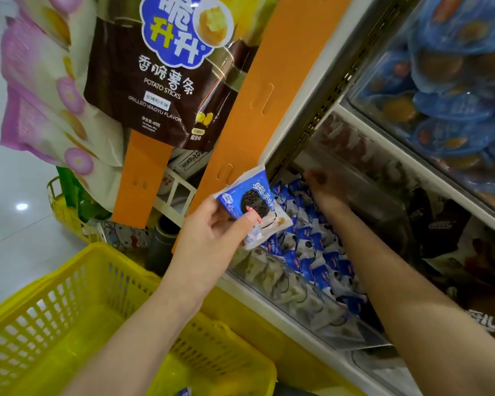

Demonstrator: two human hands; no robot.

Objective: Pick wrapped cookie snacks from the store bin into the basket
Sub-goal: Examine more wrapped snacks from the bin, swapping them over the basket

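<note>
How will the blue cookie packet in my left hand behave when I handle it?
Probably light: the left hand holds the cookie packet by thumb and fingers alone. Its glossy film wrapper looks somewhat slippery. The flat shape should not roll, though the cookie inside may crack if squeezed.

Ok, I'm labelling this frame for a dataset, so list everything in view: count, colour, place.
held cookie pack: one, blue and white, over the bin's left end.
cookie packs: many, blue and white, piled in the clear bin.
basket: one, yellow, lower left.
potato sticks bag: one, brown, hanging top centre.
display strips: two, orange, beside and below that bag.
snack packs: many, blue, upper-right shelf.
left hand: pinches the held cookie pack.
right hand: blurred, reaching into the bin; grip unclear.
</note>
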